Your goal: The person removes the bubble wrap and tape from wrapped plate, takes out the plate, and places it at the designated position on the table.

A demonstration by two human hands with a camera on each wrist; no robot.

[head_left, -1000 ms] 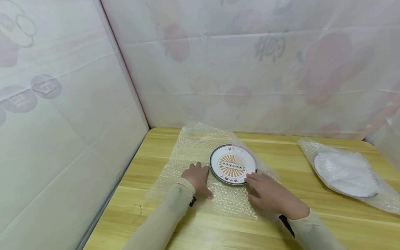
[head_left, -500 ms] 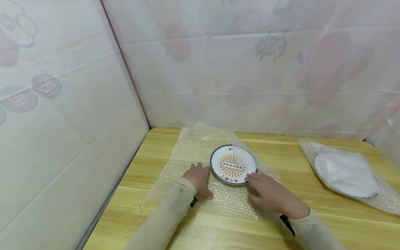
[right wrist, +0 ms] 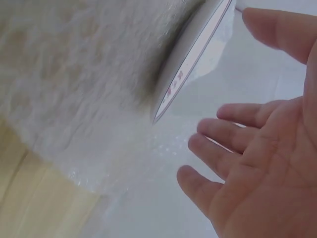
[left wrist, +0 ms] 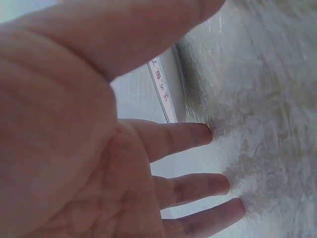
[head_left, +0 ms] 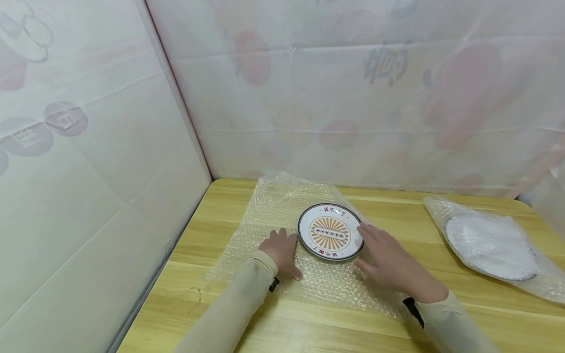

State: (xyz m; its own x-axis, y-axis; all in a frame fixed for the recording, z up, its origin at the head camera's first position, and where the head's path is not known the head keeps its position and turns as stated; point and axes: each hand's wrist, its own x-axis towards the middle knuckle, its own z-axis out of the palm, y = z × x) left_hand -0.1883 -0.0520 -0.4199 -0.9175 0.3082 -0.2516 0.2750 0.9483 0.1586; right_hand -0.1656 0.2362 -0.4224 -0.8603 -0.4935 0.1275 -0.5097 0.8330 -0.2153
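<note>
Okay, the plate (head_left: pixel 330 231) is btwn my hands, face up on bubble wrap (head_left: pixel 269 211). L hand (head_left: pixel 280 252) lies spread on it, prob. to hold it flat; R hand (head_left: pixel 386 257), fingers extended, is at the plate's edge, contact unclear, maybe to steady it. Wrapped plate (head_left: pixel 490 245) sits right of R hand, likely out of the way.

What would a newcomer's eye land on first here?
Probably the plate with its orange sunburst, face up on bubble wrap just below the head view's middle. Next, perhaps, the left hand resting on that wrap and the right hand at the plate's opposite edge. A wrapped plate lies far right.
</note>
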